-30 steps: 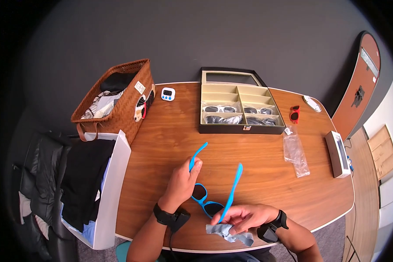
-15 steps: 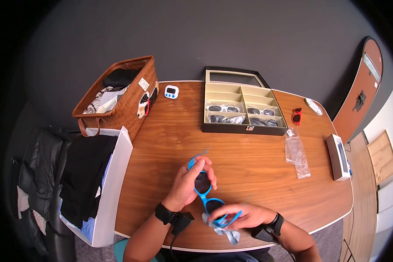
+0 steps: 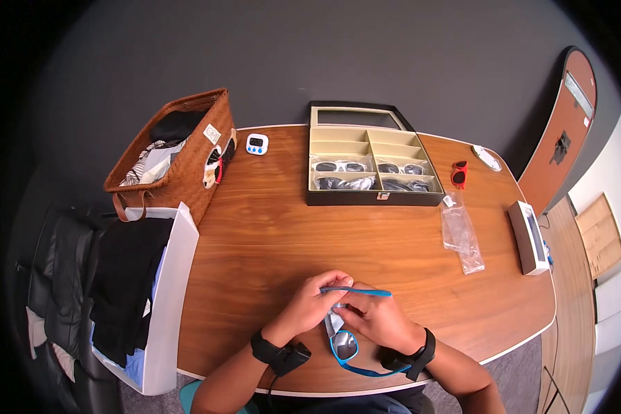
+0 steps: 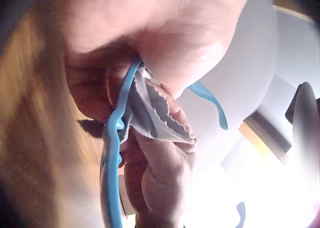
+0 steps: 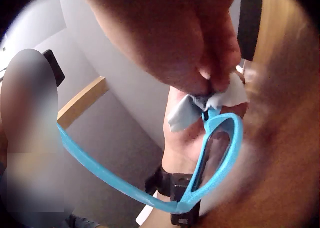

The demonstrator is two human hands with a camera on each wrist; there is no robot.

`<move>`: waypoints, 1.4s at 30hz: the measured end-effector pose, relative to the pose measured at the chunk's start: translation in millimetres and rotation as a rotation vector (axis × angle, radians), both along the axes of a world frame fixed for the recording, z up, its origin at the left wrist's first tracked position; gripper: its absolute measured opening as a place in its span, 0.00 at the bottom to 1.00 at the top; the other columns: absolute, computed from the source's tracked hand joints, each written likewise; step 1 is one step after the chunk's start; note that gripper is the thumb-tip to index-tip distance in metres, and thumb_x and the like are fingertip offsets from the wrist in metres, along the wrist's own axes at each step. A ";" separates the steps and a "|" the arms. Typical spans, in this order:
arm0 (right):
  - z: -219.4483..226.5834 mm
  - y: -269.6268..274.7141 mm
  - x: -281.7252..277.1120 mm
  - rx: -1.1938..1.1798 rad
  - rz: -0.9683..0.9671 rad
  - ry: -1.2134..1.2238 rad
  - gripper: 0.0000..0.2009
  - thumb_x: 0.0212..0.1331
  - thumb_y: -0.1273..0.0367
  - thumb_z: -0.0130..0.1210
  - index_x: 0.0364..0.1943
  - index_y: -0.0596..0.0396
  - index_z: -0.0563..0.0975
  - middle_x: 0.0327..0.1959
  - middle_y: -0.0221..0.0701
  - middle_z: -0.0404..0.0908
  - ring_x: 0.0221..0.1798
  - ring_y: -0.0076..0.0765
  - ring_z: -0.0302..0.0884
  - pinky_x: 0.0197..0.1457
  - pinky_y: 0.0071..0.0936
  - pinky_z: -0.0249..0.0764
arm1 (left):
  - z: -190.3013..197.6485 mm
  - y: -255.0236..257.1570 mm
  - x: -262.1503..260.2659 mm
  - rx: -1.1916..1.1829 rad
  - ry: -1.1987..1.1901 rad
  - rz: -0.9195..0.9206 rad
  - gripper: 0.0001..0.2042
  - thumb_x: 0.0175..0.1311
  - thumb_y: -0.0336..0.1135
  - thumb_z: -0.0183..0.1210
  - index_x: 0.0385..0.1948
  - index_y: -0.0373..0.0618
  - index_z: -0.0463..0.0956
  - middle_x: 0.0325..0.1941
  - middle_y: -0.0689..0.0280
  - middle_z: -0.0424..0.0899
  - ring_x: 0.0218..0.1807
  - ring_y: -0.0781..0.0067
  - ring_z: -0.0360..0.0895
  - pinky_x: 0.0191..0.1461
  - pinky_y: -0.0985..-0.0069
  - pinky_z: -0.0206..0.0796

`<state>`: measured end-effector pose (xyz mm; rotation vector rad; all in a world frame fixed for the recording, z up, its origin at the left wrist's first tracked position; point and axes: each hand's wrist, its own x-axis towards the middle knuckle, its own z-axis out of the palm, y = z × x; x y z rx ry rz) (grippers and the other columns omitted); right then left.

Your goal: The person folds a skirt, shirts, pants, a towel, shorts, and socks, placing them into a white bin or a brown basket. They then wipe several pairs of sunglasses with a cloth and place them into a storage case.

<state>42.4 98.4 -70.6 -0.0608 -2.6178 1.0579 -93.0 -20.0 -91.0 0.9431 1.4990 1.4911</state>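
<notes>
Blue sunglasses are held low over the front of the table, their temples extended to the right. My left hand grips their far end, by the lens there, which the fingers and cloth hide. With my right hand I pinch a thin grey-blue cloth folded over the frame. In the right wrist view the cloth bunches at the bridge, and the near lens stays uncovered. In the left wrist view the zigzag-edged cloth lies between both hands, beside the blue frame.
Beyond the hands stands an open black display case with bagged sunglasses in its compartments. Red sunglasses, a clear plastic sleeve and a white box are at right. A timer, wicker basket and clothes bin are at left.
The sunglasses have turned, so their temples point right instead of away from me. My hands have come together, and the cloth has moved from the near end up to the bridge and far lens.
</notes>
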 end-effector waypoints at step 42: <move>10.5 13.5 11.7 -0.146 -0.021 -0.042 0.43 0.50 0.73 0.66 0.70 0.56 0.53 0.57 0.42 0.72 0.53 0.42 0.78 0.53 0.34 0.77 | -6.8 0.0 -19.0 0.117 -0.557 0.401 0.10 0.75 0.40 0.45 0.51 0.49 0.66 0.31 0.66 0.73 0.34 0.67 0.79 0.36 0.63 0.77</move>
